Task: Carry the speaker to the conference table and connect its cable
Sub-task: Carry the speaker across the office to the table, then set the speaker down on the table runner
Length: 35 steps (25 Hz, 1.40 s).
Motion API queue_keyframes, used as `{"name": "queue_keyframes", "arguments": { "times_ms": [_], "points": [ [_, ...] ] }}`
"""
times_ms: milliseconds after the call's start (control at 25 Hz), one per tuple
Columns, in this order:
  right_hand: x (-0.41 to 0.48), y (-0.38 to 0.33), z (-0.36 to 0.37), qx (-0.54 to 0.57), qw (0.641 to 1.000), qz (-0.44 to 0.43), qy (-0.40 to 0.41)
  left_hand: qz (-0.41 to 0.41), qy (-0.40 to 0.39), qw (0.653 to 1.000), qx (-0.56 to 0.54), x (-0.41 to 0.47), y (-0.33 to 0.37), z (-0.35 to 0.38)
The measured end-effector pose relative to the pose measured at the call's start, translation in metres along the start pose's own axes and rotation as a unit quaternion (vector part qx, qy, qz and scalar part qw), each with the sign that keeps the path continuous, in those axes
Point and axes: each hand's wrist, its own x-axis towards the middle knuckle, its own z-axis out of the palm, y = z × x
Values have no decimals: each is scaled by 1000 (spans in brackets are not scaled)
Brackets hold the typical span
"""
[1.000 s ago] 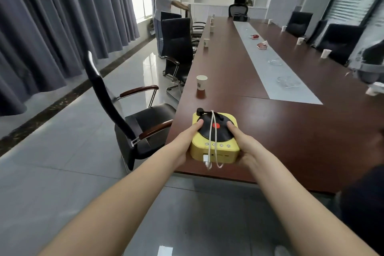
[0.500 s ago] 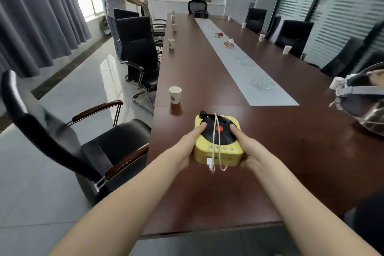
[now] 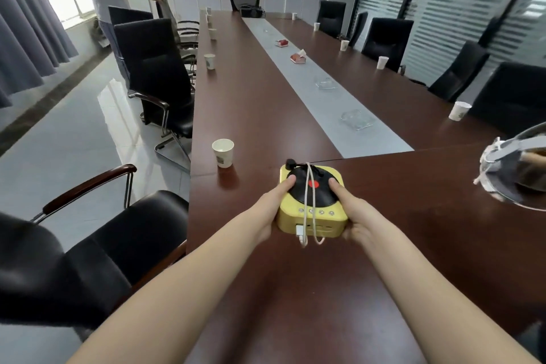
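Speaker (image 3: 312, 201) is clamped btwn both hands over the desk (image 3: 384, 260): left grip (image 3: 267, 213) and right grip (image 3: 356, 216) closed on its sides. Cable (image 3: 310, 204) is looped over it, plug dangling below the grips. Carry approx. done; set-down and connection are left.

The small yellow square speaker (image 3: 312, 217) hides both hands' fingers beneath it (thumbs show), and the grey-strapped headset (image 3: 515, 170) is cut off rightward.

One yellow speaker (image 3: 311, 201), one white cable (image 3: 310, 204), two hands, two tissue boxes, two glass ashtrays (paper cups too distant to count).
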Motion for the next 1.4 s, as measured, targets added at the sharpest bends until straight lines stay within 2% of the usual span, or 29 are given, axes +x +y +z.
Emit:
{"name": "queue_keyframes", "arguments": {
  "times_ms": [320, 840, 1200, 1400],
  "points": [
    [79, -54, -24, 24, 999, -1, 29, -13, -7, 1000, 11, 93, 35, 32],
    [282, -177, -103, -24, 997, -15, 78, -38, 2, 999, 5, 338, 77, 110],
    [405, -205, -154, -31, 993, -25, 115, -67, 11, 998, 15, 466, 70, 139],
    [454, -204, -171, -25, 989, -43, 138, -62, 49, 997, 21, 515, 57, 148]
  ]
}}
